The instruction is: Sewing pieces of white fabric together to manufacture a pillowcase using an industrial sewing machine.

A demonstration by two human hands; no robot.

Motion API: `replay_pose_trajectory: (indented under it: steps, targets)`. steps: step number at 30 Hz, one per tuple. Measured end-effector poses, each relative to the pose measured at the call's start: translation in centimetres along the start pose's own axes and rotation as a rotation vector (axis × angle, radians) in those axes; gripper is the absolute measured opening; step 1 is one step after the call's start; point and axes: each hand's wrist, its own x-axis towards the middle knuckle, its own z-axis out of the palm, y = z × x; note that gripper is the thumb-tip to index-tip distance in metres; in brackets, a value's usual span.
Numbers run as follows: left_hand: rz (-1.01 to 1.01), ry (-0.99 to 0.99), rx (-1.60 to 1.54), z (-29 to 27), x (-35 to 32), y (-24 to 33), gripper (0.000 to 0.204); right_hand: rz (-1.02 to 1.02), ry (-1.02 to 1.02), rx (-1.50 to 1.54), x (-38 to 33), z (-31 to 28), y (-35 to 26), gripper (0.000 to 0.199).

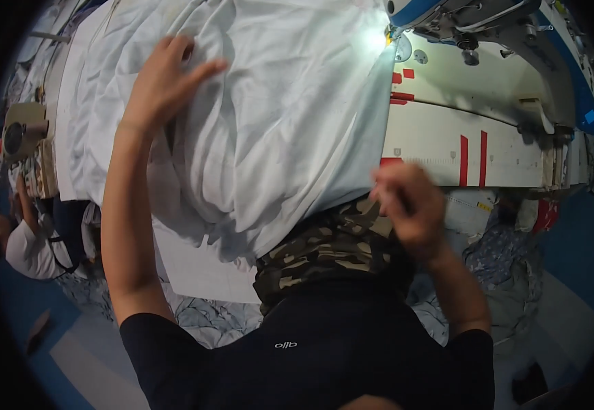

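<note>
A large white cloth [276, 102] lies in loose folds over the sewing table and hangs down across my lap. Over its left part is my left hand [167, 78], thumb stretched away from the fingers, with nothing seen in its grasp. My right hand [413, 208] is by the cloth's right edge, near the table's front, its fingers curled in. Some blur there hides whether a bit of cloth is pinched in them. At the top, the cloth's edge runs under the lit needle area of a blue and white sewing machine [567, 75].
Red tape strips [473, 160] and a printed scale mark the white table top [426, 133] right of the cloth. Patterned fabric [495, 256] is heaped below the table at right. At far left another person [34, 246] sits near a box-like object [25, 133].
</note>
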Motion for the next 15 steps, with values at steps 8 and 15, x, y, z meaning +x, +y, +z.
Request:
replay_pose_trajectory:
  steps: [8,15]
  targets:
    - [-0.224,-0.259,-0.305,-3.6,-13.0,-1.4,0.011,0.913,-0.513,0.828,-3.0,16.9,3.2,0.044]
    - [0.166,0.478,0.418,-12.0,1.9,-3.6,0.012,0.449,-0.316,1.116,-5.7,4.8,-11.6,0.053]
